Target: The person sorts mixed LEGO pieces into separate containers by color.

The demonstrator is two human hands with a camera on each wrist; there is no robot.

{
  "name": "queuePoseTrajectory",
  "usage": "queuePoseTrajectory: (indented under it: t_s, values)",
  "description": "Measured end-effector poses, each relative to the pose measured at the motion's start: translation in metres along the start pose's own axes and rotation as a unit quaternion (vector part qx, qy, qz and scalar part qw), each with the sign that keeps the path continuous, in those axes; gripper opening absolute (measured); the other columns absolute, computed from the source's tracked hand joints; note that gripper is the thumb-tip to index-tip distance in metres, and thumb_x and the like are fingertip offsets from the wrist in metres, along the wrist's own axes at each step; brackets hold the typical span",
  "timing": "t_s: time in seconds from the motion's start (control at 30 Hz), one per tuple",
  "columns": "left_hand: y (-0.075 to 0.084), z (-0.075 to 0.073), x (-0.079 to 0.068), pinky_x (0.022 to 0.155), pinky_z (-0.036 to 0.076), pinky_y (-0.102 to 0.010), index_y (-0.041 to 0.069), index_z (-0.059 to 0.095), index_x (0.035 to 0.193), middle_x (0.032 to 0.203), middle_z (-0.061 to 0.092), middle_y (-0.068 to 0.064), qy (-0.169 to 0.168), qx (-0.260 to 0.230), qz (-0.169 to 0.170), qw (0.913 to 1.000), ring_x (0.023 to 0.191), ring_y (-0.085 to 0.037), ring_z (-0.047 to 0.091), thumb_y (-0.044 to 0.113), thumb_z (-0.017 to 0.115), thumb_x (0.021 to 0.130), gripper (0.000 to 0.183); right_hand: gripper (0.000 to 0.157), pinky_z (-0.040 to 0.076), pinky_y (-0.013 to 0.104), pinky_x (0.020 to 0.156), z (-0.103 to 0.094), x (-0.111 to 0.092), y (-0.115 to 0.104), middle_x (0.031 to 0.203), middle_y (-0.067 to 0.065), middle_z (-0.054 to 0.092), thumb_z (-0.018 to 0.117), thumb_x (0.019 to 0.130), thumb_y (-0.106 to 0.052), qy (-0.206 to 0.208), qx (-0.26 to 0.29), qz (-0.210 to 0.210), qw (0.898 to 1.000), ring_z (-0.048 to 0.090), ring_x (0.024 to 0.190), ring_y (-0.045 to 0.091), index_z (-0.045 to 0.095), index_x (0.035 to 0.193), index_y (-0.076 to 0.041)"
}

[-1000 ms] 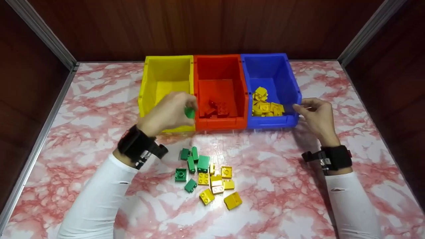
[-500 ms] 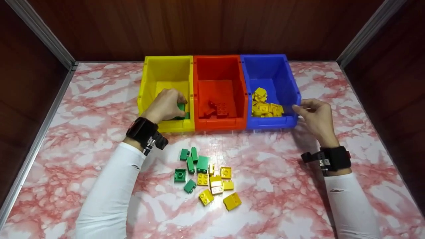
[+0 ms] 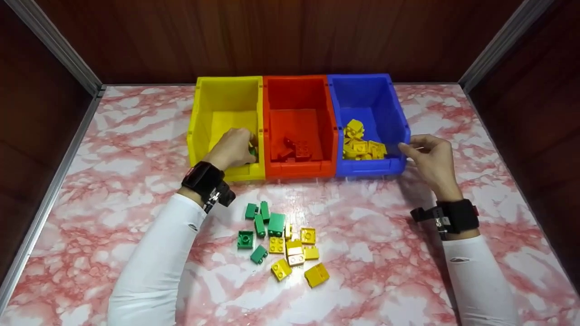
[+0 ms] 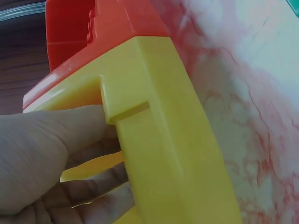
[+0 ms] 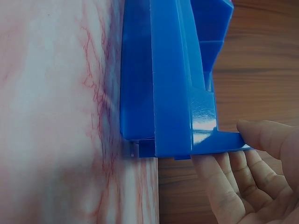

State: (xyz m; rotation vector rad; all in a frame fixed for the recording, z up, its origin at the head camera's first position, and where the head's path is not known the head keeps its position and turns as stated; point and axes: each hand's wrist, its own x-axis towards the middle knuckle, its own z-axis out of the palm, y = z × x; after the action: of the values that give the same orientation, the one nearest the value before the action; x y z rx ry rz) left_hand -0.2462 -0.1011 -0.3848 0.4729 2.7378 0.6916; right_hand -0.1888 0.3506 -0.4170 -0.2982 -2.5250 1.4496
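Observation:
My left hand (image 3: 232, 147) reaches into the yellow bin (image 3: 229, 93). Green bricks (image 3: 253, 151) show beside its fingers, at the bin's right front. In the left wrist view, the bin's front wall hides the fingertips, so I cannot tell whether a brick is between them. My right hand (image 3: 430, 158) holds the side wall of the blue bin (image 3: 365, 92), near its front right corner. From the right wrist view, the thumb lies over the wall's edge with the fingers (image 5: 217, 182) on its outer side. Yellow bricks (image 3: 360, 147) lie inside that bin.
Between these bins stands a red bin (image 3: 299, 93) with a few red bricks (image 3: 302, 148). In front, loose green bricks (image 3: 277, 224) and yellow bricks (image 3: 316, 275) lie in a cluster on the marbled table (image 3: 371, 253). A wooden wall (image 3: 290, 36) rises behind the bins.
My left hand, with a green brick in its fingers, has moved from the yellow bin's right edge down into the bin. My right hand stays at the blue bin.

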Motion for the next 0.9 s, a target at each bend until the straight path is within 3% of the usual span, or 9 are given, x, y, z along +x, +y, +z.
queuePoseTrajectory:
  t_s: [0.23,0.47,0.67,0.9]
  values:
    - [0.006,-0.014,-0.021,0.109,0.054,-0.049,-0.003,0.059,0.143,0.143,0.064,-0.025,-0.021,-0.002,0.0,0.9998,0.124,-0.037,0.064,0.022,0.077,0.095,0.057,0.033,0.053,0.015,0.069,0.001,-0.001,0.0,0.084,-0.022,0.07,0.081,0.094,-0.028,0.002,-0.005,-0.002,1.0,0.065,0.078,0.001,0.077,0.114,-0.002]
    - [0.022,-0.019,-0.055,0.103,0.057,-0.049,0.002,0.061,0.142,0.14,0.065,-0.021,-0.01,0.016,0.039,0.9991,0.121,-0.036,0.064,0.029,0.076,0.097,0.055,0.032,0.053,0.015,0.069,-0.001,-0.001,0.001,0.084,-0.023,0.07,0.081,0.094,-0.027,-0.001,-0.006,0.001,1.0,0.065,0.078,0.001,0.077,0.114,-0.003]
    - [0.042,-0.001,-0.083,0.121,0.043,-0.059,0.008,0.046,0.156,0.164,0.04,-0.026,-0.06,0.058,0.083,0.993,0.149,-0.041,0.043,0.038,0.081,0.091,0.08,0.03,0.053,0.015,0.068,0.0,-0.001,0.0,0.082,-0.023,0.07,0.081,0.094,-0.027,0.002,-0.008,-0.002,1.0,0.065,0.078,0.001,0.077,0.112,-0.003]
    - [0.061,0.032,-0.102,0.112,0.053,-0.05,0.01,0.052,0.152,0.147,0.055,-0.019,-0.102,0.105,0.134,0.9802,0.129,-0.034,0.054,0.031,0.088,0.084,0.079,0.03,0.052,0.014,0.065,0.0,0.0,0.001,0.08,-0.023,0.069,0.081,0.093,-0.027,0.003,-0.004,-0.002,1.0,0.065,0.075,0.0,0.077,0.11,-0.003]
